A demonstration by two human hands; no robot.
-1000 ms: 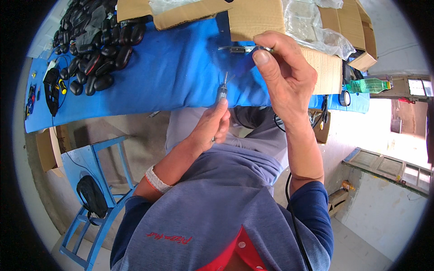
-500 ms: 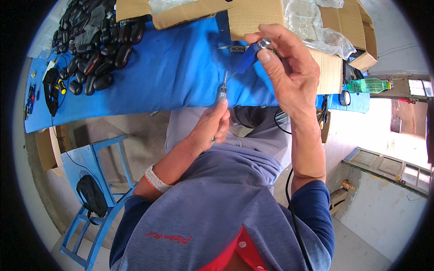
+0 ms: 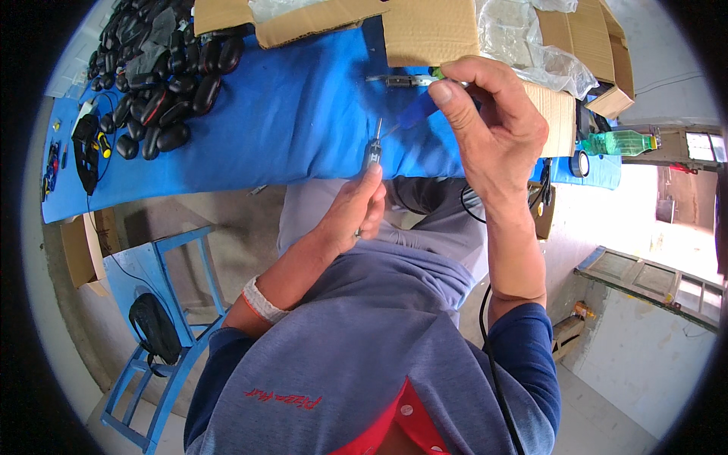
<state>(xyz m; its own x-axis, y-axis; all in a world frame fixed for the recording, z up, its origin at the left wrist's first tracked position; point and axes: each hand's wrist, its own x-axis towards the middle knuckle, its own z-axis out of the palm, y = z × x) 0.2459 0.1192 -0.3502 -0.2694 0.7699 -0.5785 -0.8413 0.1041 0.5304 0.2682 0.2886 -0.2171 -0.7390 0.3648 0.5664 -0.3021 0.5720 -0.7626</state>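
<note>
Held in my left hand is a slim grey-black piece with a thin metal rod sticking up from it; the thumb presses along it and the fingers curl under. My right hand is closed on the blue handle of a screwdriver, fingertips round its rear end. The screwdriver's thin shaft slants down left toward the top of the grey-black piece; whether its tip touches cannot be made out. Just beyond, a dark flat part with metal ends lies on the blue table cover.
Many black rounded cases are piled at the far left, near a yellow-black screwdriver. Cardboard boxes with clear plastic wrap stand at the back. At right lie a green bottle and a tape roll. A blue chair stands left.
My right hand has come slightly nearer and tilted, its fingers now covering the screwdriver's metal end cap. More of the dark flat part shows behind. My left hand stays put.
</note>
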